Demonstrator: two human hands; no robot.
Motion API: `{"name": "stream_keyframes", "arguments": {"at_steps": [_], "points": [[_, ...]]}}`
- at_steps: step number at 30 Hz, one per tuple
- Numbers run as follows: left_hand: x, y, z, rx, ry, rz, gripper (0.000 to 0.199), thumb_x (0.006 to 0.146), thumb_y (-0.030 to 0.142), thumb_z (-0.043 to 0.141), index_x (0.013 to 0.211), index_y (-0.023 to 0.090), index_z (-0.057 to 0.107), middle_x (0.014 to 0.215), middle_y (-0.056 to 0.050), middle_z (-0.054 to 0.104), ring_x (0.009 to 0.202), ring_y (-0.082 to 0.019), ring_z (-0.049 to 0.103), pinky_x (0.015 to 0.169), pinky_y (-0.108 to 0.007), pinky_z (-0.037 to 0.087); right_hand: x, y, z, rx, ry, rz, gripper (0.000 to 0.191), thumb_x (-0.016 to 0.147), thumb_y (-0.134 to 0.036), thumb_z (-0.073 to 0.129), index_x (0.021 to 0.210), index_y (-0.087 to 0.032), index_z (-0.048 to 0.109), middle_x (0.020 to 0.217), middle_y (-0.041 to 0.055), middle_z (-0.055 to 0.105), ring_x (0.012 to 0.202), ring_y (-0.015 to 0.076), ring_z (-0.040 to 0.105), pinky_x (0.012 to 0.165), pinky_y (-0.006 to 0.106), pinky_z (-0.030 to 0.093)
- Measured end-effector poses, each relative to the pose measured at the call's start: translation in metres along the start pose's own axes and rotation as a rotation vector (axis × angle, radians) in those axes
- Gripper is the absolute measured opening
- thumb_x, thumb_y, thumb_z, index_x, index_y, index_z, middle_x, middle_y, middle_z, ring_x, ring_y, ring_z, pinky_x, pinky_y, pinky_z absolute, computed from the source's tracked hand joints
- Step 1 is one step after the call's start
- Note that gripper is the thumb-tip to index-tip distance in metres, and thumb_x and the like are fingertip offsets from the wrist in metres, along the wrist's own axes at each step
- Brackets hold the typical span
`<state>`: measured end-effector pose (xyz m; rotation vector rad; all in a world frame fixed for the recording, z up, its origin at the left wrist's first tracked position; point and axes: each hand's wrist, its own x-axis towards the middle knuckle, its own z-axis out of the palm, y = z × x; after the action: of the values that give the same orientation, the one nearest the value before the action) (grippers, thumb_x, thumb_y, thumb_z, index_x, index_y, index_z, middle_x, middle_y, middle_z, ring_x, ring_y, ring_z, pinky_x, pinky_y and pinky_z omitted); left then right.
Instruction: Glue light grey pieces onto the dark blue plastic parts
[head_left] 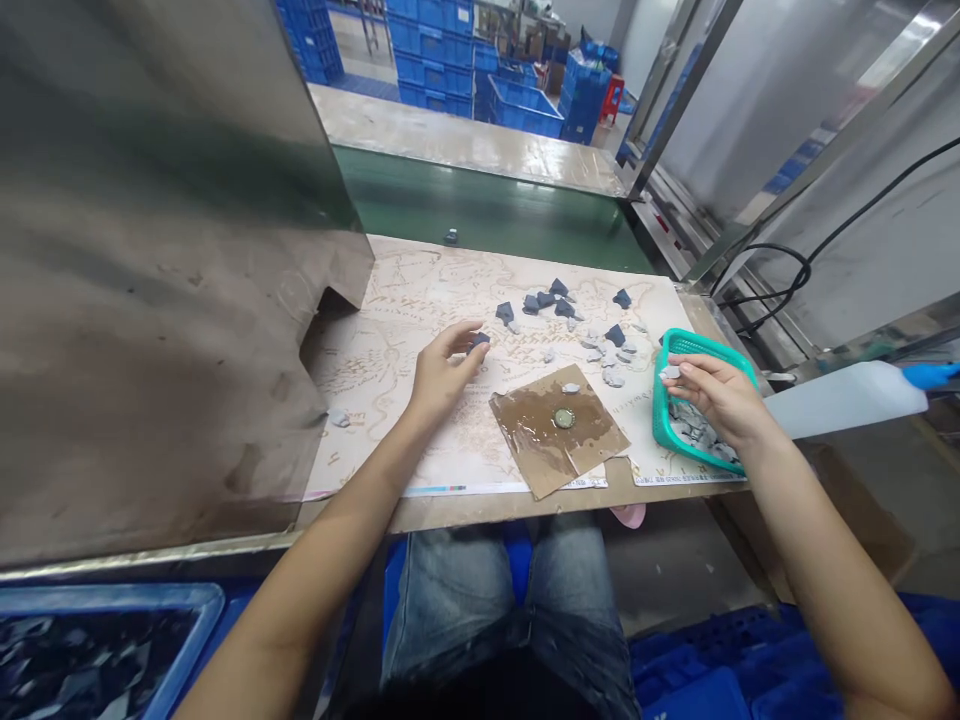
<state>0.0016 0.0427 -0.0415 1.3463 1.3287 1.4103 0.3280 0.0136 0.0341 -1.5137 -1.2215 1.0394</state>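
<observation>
My left hand [444, 368] is closed on a small dark blue piece [478, 342] above the map-printed sheet [390, 400]. My right hand [716, 392] pinches a small pale grey piece [670, 372] over the near-left side of a green plastic basket [658, 420]. Many similar grey pieces [697, 430] lie in that basket, partly hidden by the hand. Between my hands is a brown cardboard square [525, 430] with a wet, shiny surface. A small round disc [564, 418] and one pale piece [571, 388] rest on it. Several dark blue pieces [564, 308] and grey pieces [613, 378] are scattered beyond the cardboard.
A metal panel [150, 300] walls off the left side. A green conveyor belt [480, 205] runs behind the sheet, with a small dark piece [451, 236] at its edge. A white bottle [847, 398] with a blue tip lies right of the basket. Blue crates [431, 50] stand farther back.
</observation>
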Motion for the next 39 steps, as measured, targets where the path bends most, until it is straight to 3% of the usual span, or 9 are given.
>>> {"name": "stream_keyframes", "arguments": {"at_steps": [12, 16, 18, 21, 24, 30, 33, 36, 39], "points": [[-0.013, 0.01, 0.009, 0.085, -0.165, 0.098, 0.032, 0.076, 0.034, 0.062, 0.104, 0.018, 0.066, 0.104, -0.007, 0.07, 0.095, -0.018, 0.065, 0.07, -0.025, 0.054, -0.021, -0.011, 0.059, 0.06, -0.266, -0.025, 0.045, 0.052, -0.046, 0.085, 0.08, -0.02, 0.061, 0.081, 0.0004, 0.065, 0.075, 0.0163, 0.067, 0.071, 0.031, 0.058], [-0.013, 0.008, 0.01, 0.082, -0.194, 0.094, 0.033, 0.077, 0.032, 0.061, 0.108, 0.019, 0.065, 0.106, -0.008, 0.069, 0.097, -0.018, 0.064, 0.072, -0.026, 0.054, -0.021, -0.013, 0.07, -0.131, -0.348, -0.09, 0.044, 0.066, -0.044, 0.076, 0.101, -0.02, 0.065, 0.093, 0.0055, 0.067, 0.074, 0.0167, 0.065, 0.067, 0.033, 0.057], [-0.013, 0.005, 0.01, 0.057, -0.198, 0.08, 0.035, 0.079, 0.032, 0.06, 0.111, 0.02, 0.063, 0.112, -0.008, 0.067, 0.101, -0.018, 0.062, 0.073, -0.026, 0.055, -0.019, -0.013, 0.073, -0.313, -0.359, -0.171, 0.035, 0.07, -0.041, 0.07, 0.097, -0.019, 0.068, 0.098, 0.008, 0.068, 0.08, 0.0191, 0.065, 0.069, 0.035, 0.056], [-0.012, 0.003, 0.011, -0.057, -0.216, 0.007, 0.036, 0.081, 0.033, 0.059, 0.115, 0.02, 0.062, 0.118, -0.009, 0.063, 0.102, -0.018, 0.061, 0.069, -0.025, 0.056, -0.017, -0.01, 0.076, -0.484, -0.335, -0.251, 0.022, 0.071, -0.037, 0.067, 0.082, -0.018, 0.069, 0.089, 0.0074, 0.07, 0.08, 0.0213, 0.065, 0.073, 0.038, 0.055], [-0.011, 0.007, 0.012, -0.234, -0.234, -0.147, 0.036, 0.08, 0.032, 0.062, 0.114, 0.019, 0.062, 0.107, -0.008, 0.066, 0.093, -0.016, 0.063, 0.064, -0.021, 0.057, -0.016, -0.005, 0.08, -0.442, -0.338, -0.219, 0.021, 0.07, -0.037, 0.067, 0.078, -0.018, 0.067, 0.081, 0.0054, 0.069, 0.074, 0.0201, 0.065, 0.073, 0.039, 0.055], [-0.009, 0.024, 0.011, -0.599, -0.211, -0.471, 0.026, 0.082, 0.024, 0.061, 0.106, 0.017, 0.066, 0.091, -0.004, 0.068, 0.083, -0.012, 0.067, 0.059, -0.014, 0.056, -0.015, 0.006, 0.088, -0.384, -0.233, -0.378, 0.027, 0.065, -0.046, 0.074, 0.07, -0.021, 0.069, 0.095, 0.0074, 0.064, 0.087, 0.0203, 0.061, 0.069, 0.033, 0.054], [-0.008, 0.031, 0.01, -0.731, -0.182, -0.541, 0.019, 0.085, 0.018, 0.054, 0.1, 0.014, 0.066, 0.086, -0.004, 0.067, 0.079, -0.011, 0.068, 0.055, -0.013, 0.055, -0.016, 0.01, 0.091, -0.323, -0.257, -0.248, 0.031, 0.064, -0.048, 0.074, 0.074, -0.019, 0.069, 0.079, 0.0056, 0.065, 0.07, 0.0172, 0.061, 0.059, 0.03, 0.05], [-0.007, 0.035, 0.01, -0.798, -0.152, -0.578, 0.019, 0.087, 0.013, 0.049, 0.095, 0.013, 0.066, 0.083, -0.003, 0.065, 0.073, -0.009, 0.067, 0.053, -0.013, 0.055, -0.019, 0.012, 0.094, -0.259, -0.315, -0.101, 0.034, 0.063, -0.047, 0.074, 0.078, -0.017, 0.067, 0.074, 0.0052, 0.068, 0.065, 0.0174, 0.062, 0.059, 0.03, 0.05], [-0.007, 0.036, 0.01, -0.801, -0.147, -0.586, 0.019, 0.087, 0.014, 0.049, 0.095, 0.012, 0.066, 0.084, -0.003, 0.065, 0.072, -0.008, 0.066, 0.054, -0.013, 0.055, -0.022, 0.012, 0.095, -0.28, -0.332, -0.083, 0.034, 0.065, -0.044, 0.071, 0.084, -0.017, 0.068, 0.074, 0.0055, 0.069, 0.063, 0.0172, 0.063, 0.059, 0.03, 0.051]]}}
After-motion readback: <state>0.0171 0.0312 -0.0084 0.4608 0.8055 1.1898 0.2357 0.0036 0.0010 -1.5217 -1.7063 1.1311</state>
